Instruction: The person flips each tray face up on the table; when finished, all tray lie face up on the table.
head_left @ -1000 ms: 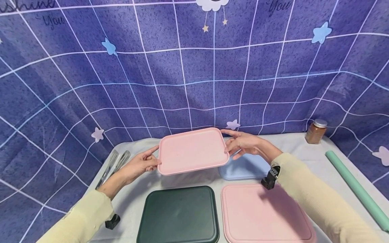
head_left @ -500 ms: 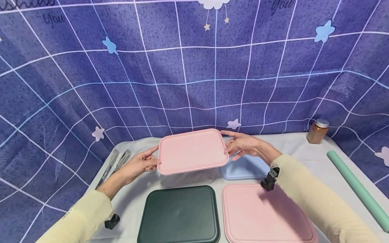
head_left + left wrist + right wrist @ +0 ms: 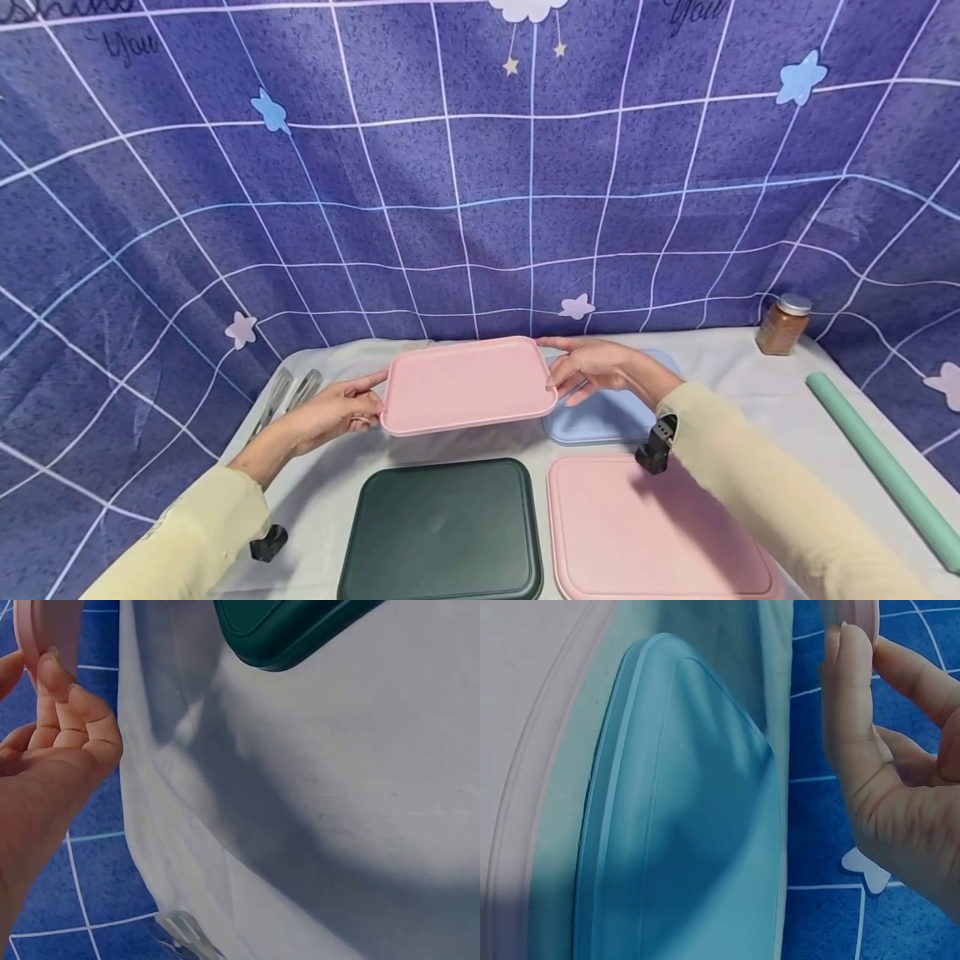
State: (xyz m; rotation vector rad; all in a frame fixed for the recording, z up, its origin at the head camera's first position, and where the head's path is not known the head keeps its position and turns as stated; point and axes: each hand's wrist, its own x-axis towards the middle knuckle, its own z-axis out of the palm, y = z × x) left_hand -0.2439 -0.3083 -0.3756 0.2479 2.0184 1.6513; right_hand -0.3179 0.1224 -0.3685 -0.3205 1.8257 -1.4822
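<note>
A shallow pink rectangular tray [image 3: 468, 387] with a raised rim hangs over the back of the table, tilted so its inside faces the head camera. My left hand [image 3: 330, 414] pinches its left end, thumb on the rim and fingers behind. At the opposite end my right hand [image 3: 596, 367] grips the rim between thumb and fingers, index finger stretched along the far corner. Both wrist views show just a sliver of the tray, at the top left beside my left fingers [image 3: 75, 712] and at the top right over my right thumb [image 3: 853, 682].
On the white cloth lie a dark green rectangular lid [image 3: 442, 529], a larger pink lid [image 3: 660, 521] and, behind it, a light blue lid [image 3: 600, 417]. Clear-ended tongs [image 3: 303, 389] lie at left, a brown jar [image 3: 783, 327] and green roll [image 3: 877, 462] at right. A blue curtain [image 3: 480, 167] hangs behind.
Both hands have brought the tray slightly down and to the left, and it leans back more. More of the light blue lid's far edge shows behind my right hand.
</note>
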